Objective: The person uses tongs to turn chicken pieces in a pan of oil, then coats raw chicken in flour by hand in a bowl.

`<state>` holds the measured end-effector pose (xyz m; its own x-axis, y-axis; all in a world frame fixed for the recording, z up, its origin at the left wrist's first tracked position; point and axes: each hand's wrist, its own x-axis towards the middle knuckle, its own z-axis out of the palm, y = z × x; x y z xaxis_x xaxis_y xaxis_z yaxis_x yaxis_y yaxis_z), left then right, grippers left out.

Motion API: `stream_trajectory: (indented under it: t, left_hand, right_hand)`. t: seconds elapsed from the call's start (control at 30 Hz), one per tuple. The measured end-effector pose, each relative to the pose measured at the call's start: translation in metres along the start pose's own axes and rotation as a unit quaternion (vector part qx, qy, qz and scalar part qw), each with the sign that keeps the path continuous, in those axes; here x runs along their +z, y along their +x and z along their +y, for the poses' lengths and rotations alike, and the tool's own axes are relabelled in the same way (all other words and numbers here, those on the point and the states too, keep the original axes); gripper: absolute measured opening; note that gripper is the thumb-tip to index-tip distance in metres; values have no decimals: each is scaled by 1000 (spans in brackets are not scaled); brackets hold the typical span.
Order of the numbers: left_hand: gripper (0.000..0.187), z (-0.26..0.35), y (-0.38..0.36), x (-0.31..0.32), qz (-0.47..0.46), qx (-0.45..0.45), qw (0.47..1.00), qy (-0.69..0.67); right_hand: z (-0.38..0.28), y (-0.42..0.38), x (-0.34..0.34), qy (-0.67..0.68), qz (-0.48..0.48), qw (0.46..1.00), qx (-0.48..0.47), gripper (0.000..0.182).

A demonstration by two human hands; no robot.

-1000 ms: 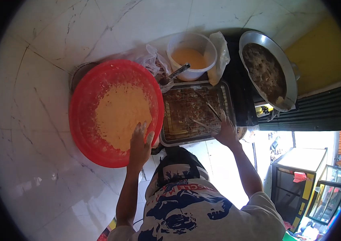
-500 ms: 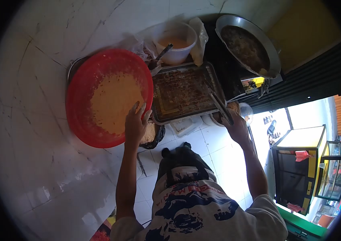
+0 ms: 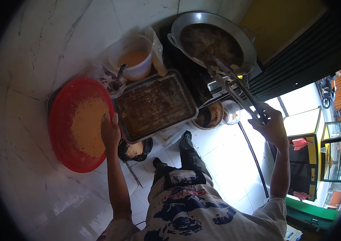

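Observation:
My right hand grips metal tongs by their handle end. Their tips reach over the near rim of a wok, which holds dark, bubbling oil. My left hand holds nothing; its fingers are stretched out and apart at the right rim of a red basin. Pale yellow flour-like powder covers the basin's bottom. Between my hands lies a metal tray with a browned wire rack in it.
Behind the tray stands a white tub of orange-tinted liquid, with a dark-handled utensil beside it. Below the tray are a black bag of pale crumbs and a round container. A yellow-framed display case stands at right.
My right hand has swung the tongs outward from beside the tray to the wok. My left hand stays at the basin's rim. The view has shifted, moving the wok leftward.

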<state>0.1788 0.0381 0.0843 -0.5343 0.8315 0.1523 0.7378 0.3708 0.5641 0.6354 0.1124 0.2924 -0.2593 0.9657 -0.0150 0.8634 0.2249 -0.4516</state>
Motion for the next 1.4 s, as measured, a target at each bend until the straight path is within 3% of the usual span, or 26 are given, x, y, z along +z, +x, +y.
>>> stream_trajectory:
  t: [0.13,0.2,0.23,0.3,0.43,0.63,0.83,1.13,1.4]
  left_hand:
    - [57,14,4,10,4,-103,993,59]
    - [57,22,4,12,2,-145,986,85]
    - [57,24,5,11,6,-163,983,91]
    - [57,29,7,10,10,-180,979,96]
    - [57,33,13,12,4,-187,975,119]
    - [58,28,16,15,8,-192,972,138]
    - [58,28,14,13,8,-193,974,122]
    - [56,19,12,16,29,-178,978,102]
    - [54,24,13,15,25,-199,973,111]
  right_hand:
    - [42,52,-58,-71,7,997,-30,60]
    - [90,82,-68,-207,118,952,-194,61]
    - [94,97,-76,-204,120,952,-194,61]
    - [95,127,-93,-215,38,973,-72,62]
    - [141,183,-101,-303,99,935,-155,62]
    - [157,245,-106,-498,75,844,-182,61]
    - [172,285,-86,-565,91,794,-204,55]
    - [154,303,-53,-490,3,853,-181,58]
    - [140,311,-35,-466,-23,863,-194,60]
